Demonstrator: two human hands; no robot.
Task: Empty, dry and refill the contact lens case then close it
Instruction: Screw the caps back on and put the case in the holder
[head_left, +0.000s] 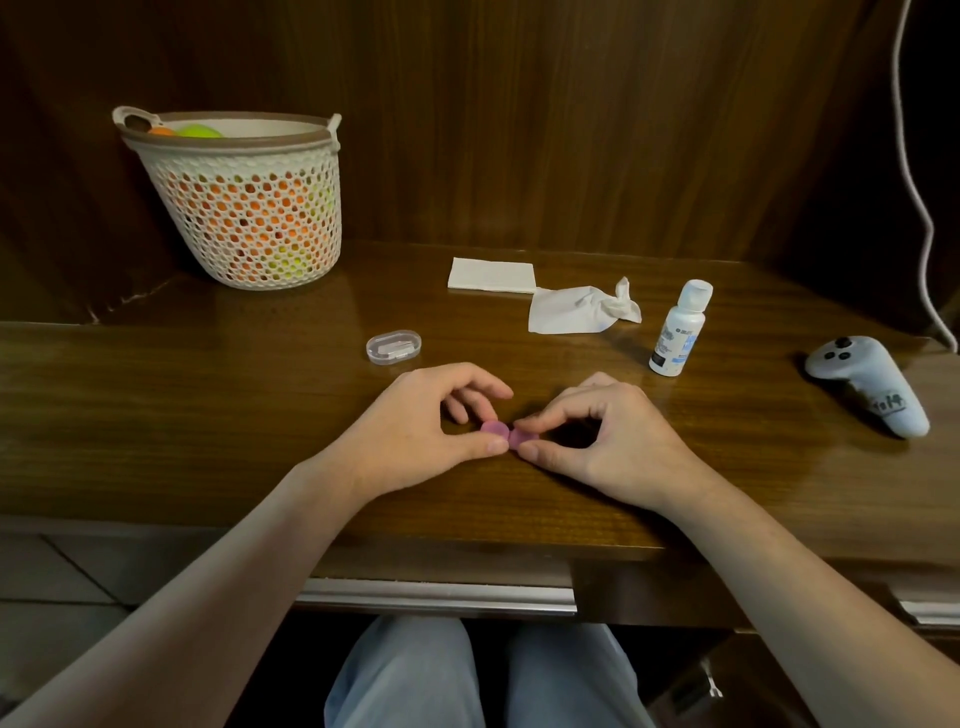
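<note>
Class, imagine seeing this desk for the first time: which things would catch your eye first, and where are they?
Front and centre, the left hand and right hand pinch a small pink contact lens case on the wooden desk. At the back left stands a white mesh basket of orange and green balls. To the right stands a white solution bottle, beyond it a grey controller.

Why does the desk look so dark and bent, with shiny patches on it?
Head view: dim light leaves the back panel and corners nearly black; the glossy desk mirrors pale glare near the tissue and bottle; the wide-angle lens bows its front edge; the pink case between the hands looks soft.
</note>
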